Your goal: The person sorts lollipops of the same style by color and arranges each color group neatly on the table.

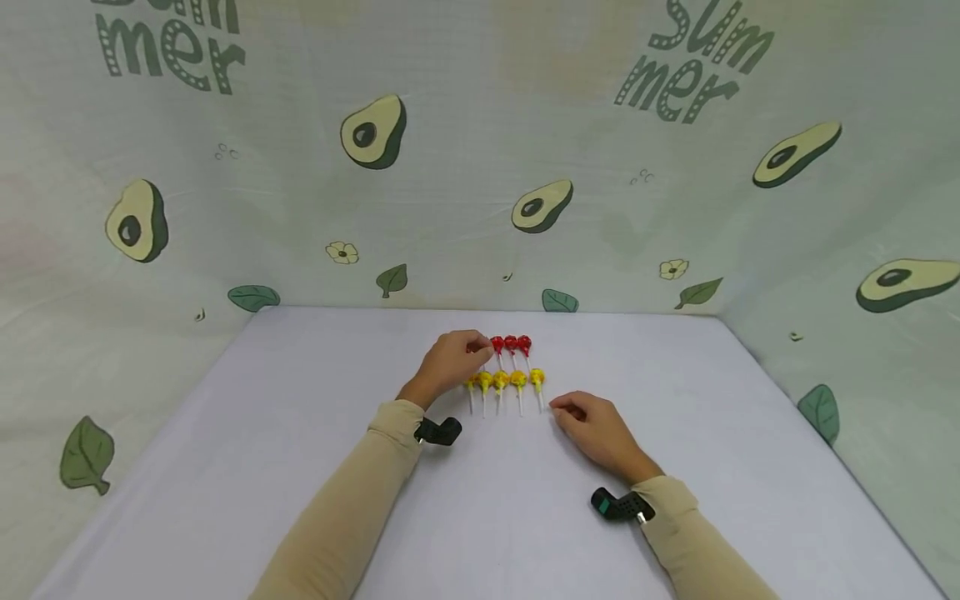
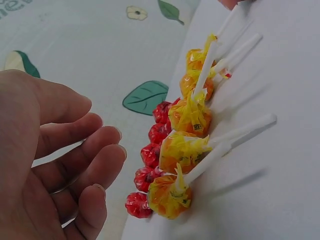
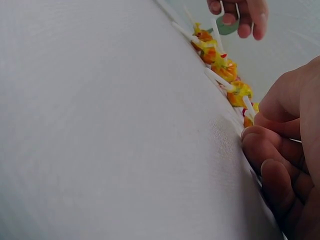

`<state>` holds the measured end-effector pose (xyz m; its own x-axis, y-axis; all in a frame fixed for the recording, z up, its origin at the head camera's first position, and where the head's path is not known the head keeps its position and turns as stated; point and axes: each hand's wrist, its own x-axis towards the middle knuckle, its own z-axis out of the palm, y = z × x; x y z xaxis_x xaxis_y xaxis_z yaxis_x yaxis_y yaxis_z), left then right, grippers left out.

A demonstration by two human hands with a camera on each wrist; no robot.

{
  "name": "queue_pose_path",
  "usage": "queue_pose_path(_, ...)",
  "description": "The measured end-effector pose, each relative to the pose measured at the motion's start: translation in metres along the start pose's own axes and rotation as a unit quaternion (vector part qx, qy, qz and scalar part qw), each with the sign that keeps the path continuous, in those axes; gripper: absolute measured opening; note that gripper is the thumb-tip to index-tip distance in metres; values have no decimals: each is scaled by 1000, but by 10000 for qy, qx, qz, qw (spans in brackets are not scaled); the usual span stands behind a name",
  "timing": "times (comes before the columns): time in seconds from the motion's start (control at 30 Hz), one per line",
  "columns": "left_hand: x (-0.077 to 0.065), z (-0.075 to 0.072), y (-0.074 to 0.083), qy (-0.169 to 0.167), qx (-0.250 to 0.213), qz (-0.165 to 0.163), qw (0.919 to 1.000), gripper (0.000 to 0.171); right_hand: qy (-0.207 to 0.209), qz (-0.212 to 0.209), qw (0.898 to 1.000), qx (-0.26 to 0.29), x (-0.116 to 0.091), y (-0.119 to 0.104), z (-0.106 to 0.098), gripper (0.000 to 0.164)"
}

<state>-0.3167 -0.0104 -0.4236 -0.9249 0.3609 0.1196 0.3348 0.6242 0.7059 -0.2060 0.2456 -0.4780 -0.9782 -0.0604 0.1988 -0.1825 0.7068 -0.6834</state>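
Several yellow-wrapped lollipops [image 1: 518,379] lie side by side in a row, their white sticks pointing toward me. Behind them is a row of red-wrapped lollipops [image 1: 511,342], partly covered by my left hand [image 1: 455,360] in the head view. The left wrist view shows that hand's fingers [image 2: 102,165] loosely bent, apart from the candies, with nothing in them. My right hand [image 1: 596,427] rests low over the table by the stick of the rightmost yellow lollipop [image 1: 537,377]. Its fingers [image 3: 277,180] are loosely curled, and no object shows between them.
A white-covered table [image 1: 300,467] lies under everything. Behind it hangs a pale cloth [image 1: 450,250] printed with avocados and leaves. Black wrist cameras are strapped on the left wrist [image 1: 438,431] and right wrist [image 1: 621,505].
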Motion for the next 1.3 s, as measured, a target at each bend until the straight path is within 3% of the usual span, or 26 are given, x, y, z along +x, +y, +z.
queue_pose_path(0.33, -13, -1, -13, 319, -512, -74, 9982, 20, -13, 91, 10000, 0, 0, -1, 0, 18)
queue_pose_path(0.83, -40, -8, -26, 357, 52, -182, 9992, 16, 15, 23, 10000, -56, -2, -2, 1, 17)
queue_pose_path(1.13, -57, -10, -36, 560, 326, -531, 9965, 14, 5, -7, 10000, -67, -3, -1, 3, 17)
queue_pose_path(1.3, -64, -14, -39, 754, 430, -558, 9947, 15, 50, -41, 9999, -77, -3, -2, 1, 17)
